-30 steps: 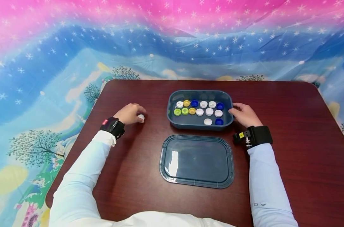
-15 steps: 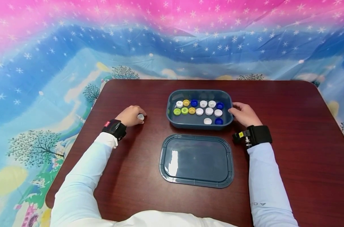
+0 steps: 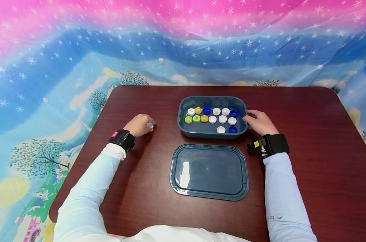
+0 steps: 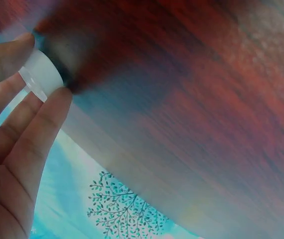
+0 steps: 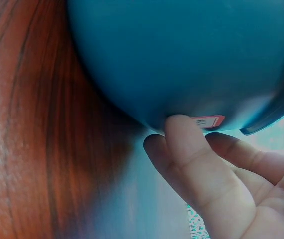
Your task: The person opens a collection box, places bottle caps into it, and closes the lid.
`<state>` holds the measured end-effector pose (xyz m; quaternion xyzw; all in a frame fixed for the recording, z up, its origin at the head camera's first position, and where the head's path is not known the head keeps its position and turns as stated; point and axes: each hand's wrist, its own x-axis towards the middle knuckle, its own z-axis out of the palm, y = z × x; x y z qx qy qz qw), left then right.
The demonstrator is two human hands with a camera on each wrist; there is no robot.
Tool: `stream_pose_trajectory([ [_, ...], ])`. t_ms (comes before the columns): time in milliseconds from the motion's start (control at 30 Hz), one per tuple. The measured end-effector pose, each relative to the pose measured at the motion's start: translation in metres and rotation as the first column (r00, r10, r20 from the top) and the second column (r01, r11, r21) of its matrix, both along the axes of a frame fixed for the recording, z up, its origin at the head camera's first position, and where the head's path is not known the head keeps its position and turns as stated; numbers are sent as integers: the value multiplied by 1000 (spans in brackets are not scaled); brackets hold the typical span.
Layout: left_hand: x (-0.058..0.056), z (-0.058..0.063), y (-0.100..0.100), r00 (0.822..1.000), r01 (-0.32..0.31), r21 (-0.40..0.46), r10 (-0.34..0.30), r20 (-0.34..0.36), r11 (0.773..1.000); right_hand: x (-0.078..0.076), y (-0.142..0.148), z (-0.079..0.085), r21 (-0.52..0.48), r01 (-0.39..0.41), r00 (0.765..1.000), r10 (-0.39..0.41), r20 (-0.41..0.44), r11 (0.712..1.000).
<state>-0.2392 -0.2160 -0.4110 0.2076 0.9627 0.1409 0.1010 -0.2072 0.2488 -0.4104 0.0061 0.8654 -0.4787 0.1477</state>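
Observation:
In the head view my left hand (image 3: 139, 125) is low over the left part of the table, pinching a white bottle cap (image 3: 150, 125). The left wrist view shows that cap (image 4: 43, 75) on edge between thumb and fingertips, close to the wood. At the right end of a dark blue-grey plastic box (image 3: 208, 135), my right hand (image 3: 261, 122) rests its fingers against the outer wall. Seen from the right wrist, the fingertips touch the wall (image 5: 182, 64) beside a small red-edged sticker. Inside the box lie white, yellow, green and blue bottle caps (image 3: 222, 119), roughly in rows.
A flat lid (image 3: 210, 171) of the same dark colour lies on the table in front of the box. The dark red-brown wooden table (image 3: 316, 141) has rounded corners. Behind it hangs a printed cloth (image 3: 183, 43) with snowflakes and trees.
The left hand has shifted very slightly toward the person, still with the white bottle cap at its fingertips. The right hand, box and lid stay where they were.

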Motion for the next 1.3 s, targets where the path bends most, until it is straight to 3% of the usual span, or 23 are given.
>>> stream_pose_trajectory([
  [300, -2, 11, 5, 997, 60, 19, -59, -47, 998, 1, 0, 0, 6, -3, 1000, 3, -3, 1000],
  [600, -6, 42, 28, 986, 145, 36, -141, -91, 989, 1, 0, 0, 13, 0, 1000, 0, 2, 1000],
  [800, -12, 62, 48, 965, 225, 71, -211, -158, 972, 0, -1, 1, 22, 1, 1000, -1, 6, 1000],
  [933, -15, 72, 66, 958, 259, 90, -244, -152, 962, 0, -1, 1, 26, 2, 1000, -2, 9, 1000],
  [1067, -17, 74, 87, 945, 310, 81, -298, -134, 947, 0, 0, 1, 27, -7, 1000, 7, 9, 1000],
  [1300, -21, 74, 128, 905, 419, 28, -414, -99, 908, 0, 0, 1, 26, -7, 1000, 7, 3, 1000],
])
